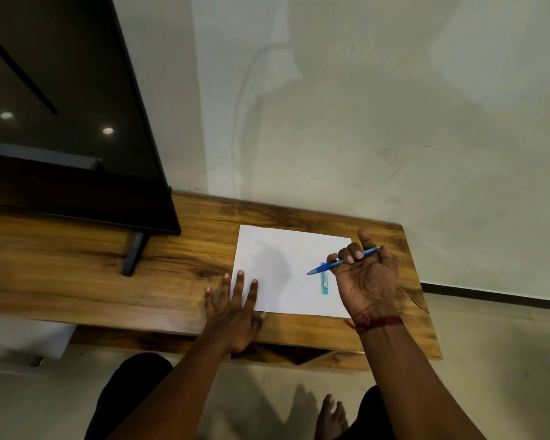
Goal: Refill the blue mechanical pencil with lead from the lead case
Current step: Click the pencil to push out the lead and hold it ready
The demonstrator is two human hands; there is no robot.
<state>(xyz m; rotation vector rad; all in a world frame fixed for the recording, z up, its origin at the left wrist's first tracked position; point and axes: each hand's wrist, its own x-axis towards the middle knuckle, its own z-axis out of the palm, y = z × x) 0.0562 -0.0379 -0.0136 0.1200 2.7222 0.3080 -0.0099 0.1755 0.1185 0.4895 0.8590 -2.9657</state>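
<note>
Your right hand [364,274] grips blue pencil [343,261], left hand [235,308] flat, empty; careful, lead case [325,282] beneath could get knocked off paper [277,268].

Blue pencil [343,261], teal-ish lead case [325,283], plain white paper [286,268]. My table [108,265] is warm brown wood with dark streaky grain. Red thread [378,323] round my wrist, black TV [61,122], pale wall [394,106].
</note>
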